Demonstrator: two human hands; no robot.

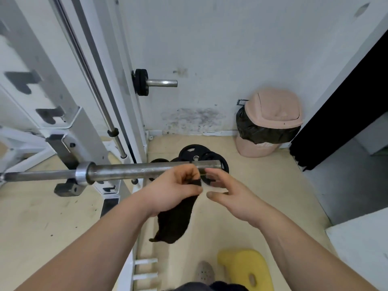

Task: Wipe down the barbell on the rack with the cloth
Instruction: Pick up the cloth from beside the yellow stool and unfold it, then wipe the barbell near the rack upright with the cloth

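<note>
The steel barbell (pixel 130 170) lies across the white rack (pixel 63 114), its bare sleeve pointing right and ending near the middle of the view. My left hand (pixel 174 187) sits just below the sleeve's end and grips a dark brown cloth (pixel 174 223), which hangs down from the fist. My right hand (pixel 226 192) hovers to the right of it with fingers spread and relaxed, holding nothing. Its fingertips are close to the sleeve's tip and to the top of the cloth.
Black weight plates (pixel 197 153) lie on the beige floor under the sleeve's end. A pink bin (pixel 270 114) with a black liner stands by the wall. A short peg with a small plate (pixel 141 81) juts from the rack post. A yellow foam piece (pixel 247 267) lies near my foot.
</note>
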